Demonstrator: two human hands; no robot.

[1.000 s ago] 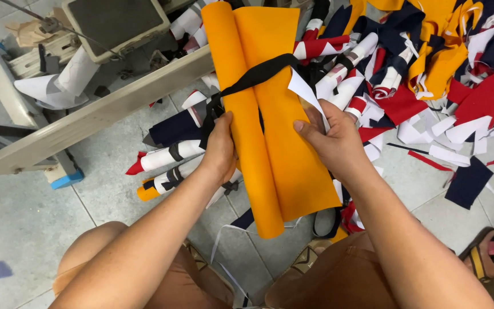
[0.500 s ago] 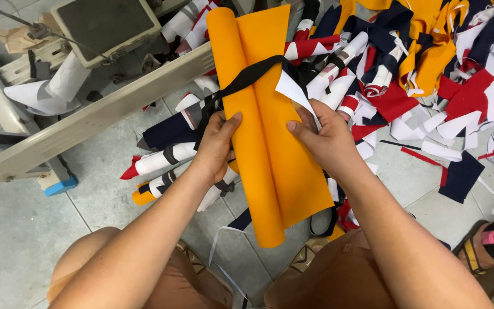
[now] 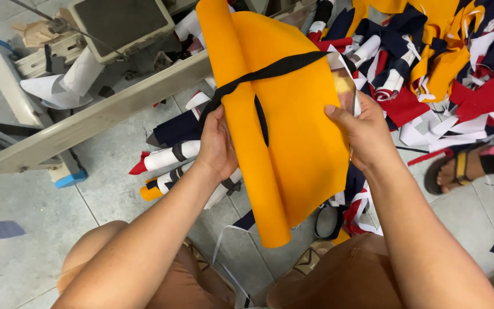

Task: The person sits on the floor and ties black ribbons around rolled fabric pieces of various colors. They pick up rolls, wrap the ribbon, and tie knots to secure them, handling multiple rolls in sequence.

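Note:
I hold a bundle of orange fabric (image 3: 293, 143) upright in front of me, rolled along its left side and bound by a black strap (image 3: 270, 71). My left hand (image 3: 217, 143) grips the rolled left edge where the strap comes round. My right hand (image 3: 358, 131) holds the right edge, with its fingers on a small clear tag (image 3: 344, 86) near the strap. The lower end of the bundle hangs above my knees.
Rolled white, navy and red fabric pieces (image 3: 172, 157) lie on the tiled floor under the bundle. A heap of orange, red, white and navy offcuts (image 3: 453, 63) fills the upper right. A sewing-table frame (image 3: 92, 123) crosses the left. Another person's sandalled foot (image 3: 458, 171) is at right.
The view has swung, so the bundle now stands more upright and central. My hands have spread further apart along the fabric's edges. A sandalled foot has come into view at right.

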